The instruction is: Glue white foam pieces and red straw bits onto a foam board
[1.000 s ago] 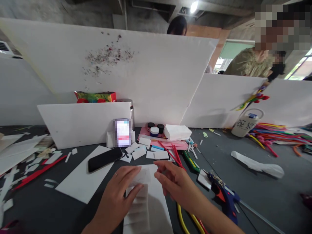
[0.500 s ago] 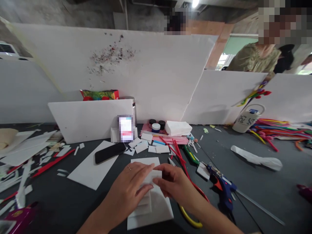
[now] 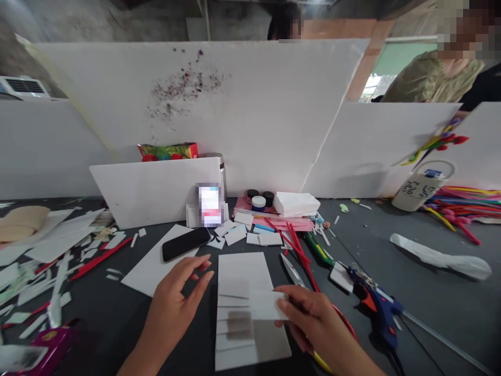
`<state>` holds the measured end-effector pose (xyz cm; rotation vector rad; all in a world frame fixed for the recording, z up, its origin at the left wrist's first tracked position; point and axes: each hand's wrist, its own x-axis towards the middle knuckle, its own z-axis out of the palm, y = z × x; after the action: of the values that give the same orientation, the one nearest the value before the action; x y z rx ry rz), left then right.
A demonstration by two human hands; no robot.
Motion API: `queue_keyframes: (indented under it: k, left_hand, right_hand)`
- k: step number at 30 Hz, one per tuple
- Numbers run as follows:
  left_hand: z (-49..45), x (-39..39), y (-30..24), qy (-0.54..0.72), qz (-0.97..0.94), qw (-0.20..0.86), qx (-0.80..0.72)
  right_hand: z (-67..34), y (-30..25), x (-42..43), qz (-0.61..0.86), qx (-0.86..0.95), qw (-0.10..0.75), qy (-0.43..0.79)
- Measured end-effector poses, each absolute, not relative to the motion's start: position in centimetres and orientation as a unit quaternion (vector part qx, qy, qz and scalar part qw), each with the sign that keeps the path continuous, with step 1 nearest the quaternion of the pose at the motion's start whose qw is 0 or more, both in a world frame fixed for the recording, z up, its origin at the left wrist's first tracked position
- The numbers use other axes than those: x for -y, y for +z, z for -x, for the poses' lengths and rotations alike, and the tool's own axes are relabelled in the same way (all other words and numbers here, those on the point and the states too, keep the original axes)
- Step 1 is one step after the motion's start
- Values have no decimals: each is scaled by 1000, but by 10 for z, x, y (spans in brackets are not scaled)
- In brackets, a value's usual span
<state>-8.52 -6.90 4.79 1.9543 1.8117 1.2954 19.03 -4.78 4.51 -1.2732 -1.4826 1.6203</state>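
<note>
Between the thumb and fingers of my right hand point(image 3: 313, 316) is a small white card piece point(image 3: 268, 305), held over the right half of a white board point(image 3: 242, 269). Overlapping white strips point(image 3: 235, 316) form stepped rows down the board's left side. My left hand point(image 3: 182, 292) hovers left of the board, holding nothing, its thumb and fingers apart. Beyond it, a black phone point(image 3: 186, 244) lies on another white sheet point(image 3: 146, 271). Scissors point(image 3: 293, 270), partly hidden, lie just right of the board.
A blue glue gun point(image 3: 378, 308) lies at the right, beside a green cutter point(image 3: 319, 249) and red pipe cleaners point(image 3: 299, 245). White scraps point(image 3: 237, 235) and paint jars point(image 3: 258, 202) sit behind the board. A lit phone point(image 3: 210, 204) leans against a white panel point(image 3: 156, 193). People stand beyond the partition.
My hands have drawn apart: the left moved left off the board and opened, the right moved right and down with the card piece. The stepped strips are now uncovered. The view shifted slightly.
</note>
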Motion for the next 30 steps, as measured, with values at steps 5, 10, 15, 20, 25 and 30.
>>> queue_keyframes:
  k: [5,10,15,20,25,30]
  left_hand:
    - [76,62,47,424,-679,114,-589]
    - [48,75,53,385,-729,208,-526]
    - [25,84,57,369,-746,254,-493]
    - [26,82,53,394,-691,308,-522]
    - [26,83,55,385,-681,315,-538]
    - [33,82,62,369,-738,261,-501]
  right_hand:
    - [-204,43,47,510,555,319,574]
    - [-195,51,46,502,626,351,483]
    - [-180,48,52,490,614,321,528]
    - [-174,40,56,487,594,305,563]
    - [-173,48,56,471,606,308,562]
    - [-234,82,63,519,654,230,500]
